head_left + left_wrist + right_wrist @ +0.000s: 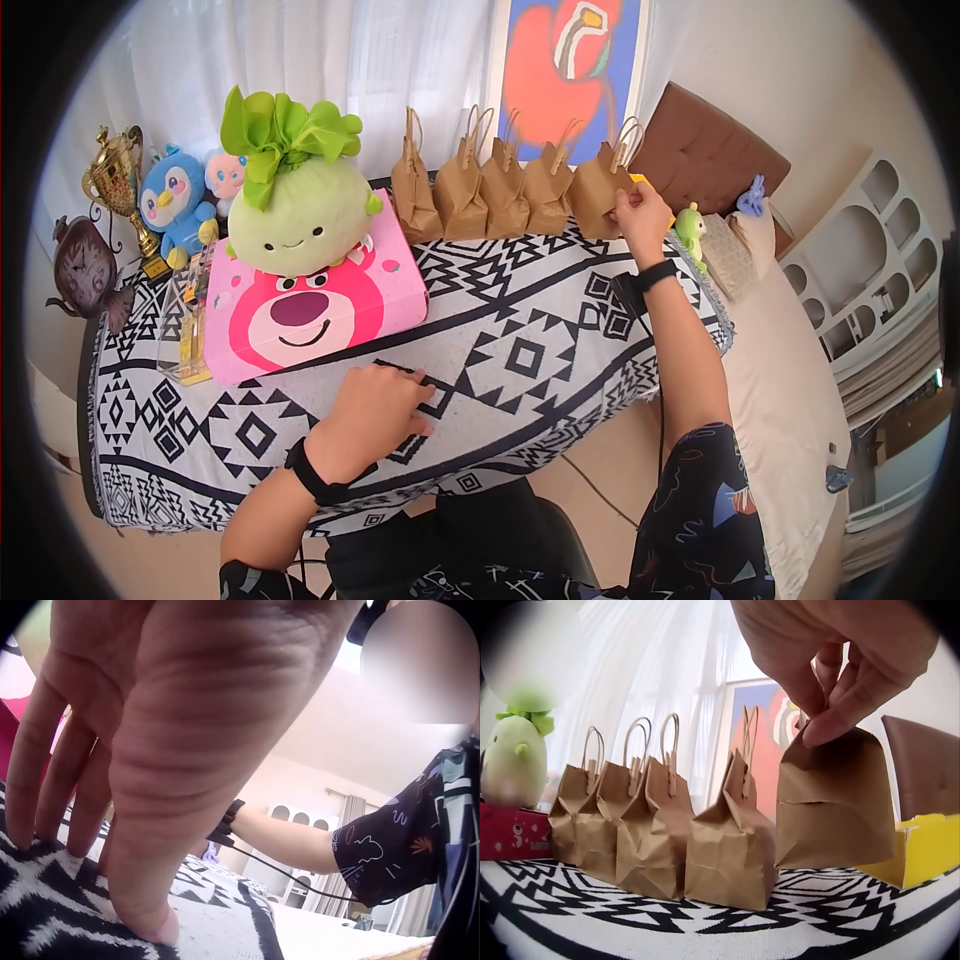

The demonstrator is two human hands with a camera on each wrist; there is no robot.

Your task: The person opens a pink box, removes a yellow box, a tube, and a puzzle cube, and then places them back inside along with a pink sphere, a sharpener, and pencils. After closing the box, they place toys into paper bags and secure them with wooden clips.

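Observation:
My right hand [643, 215] pinches the top of the rightmost brown paper bag [836, 814], thumb on the near face and fingers behind it. In the right wrist view that bag's base looks higher than those of the other bags, close over the patterned cloth. Left of it, several similar paper bags [654, 840] with twisted handles stand upright in a row. My left hand [370, 418] rests at the front of the table, fingertips on the black-and-white cloth [515, 360], fingers loosely extended. It holds nothing.
A pink bear-face box [400, 285] with a green plush [300, 225] on top stands left of the bags. Farther left are a blue penguin plush [180, 205] and a gold trophy [115, 175]. A yellow box [930, 851] lies right of the held bag, near a small green toy [690, 230].

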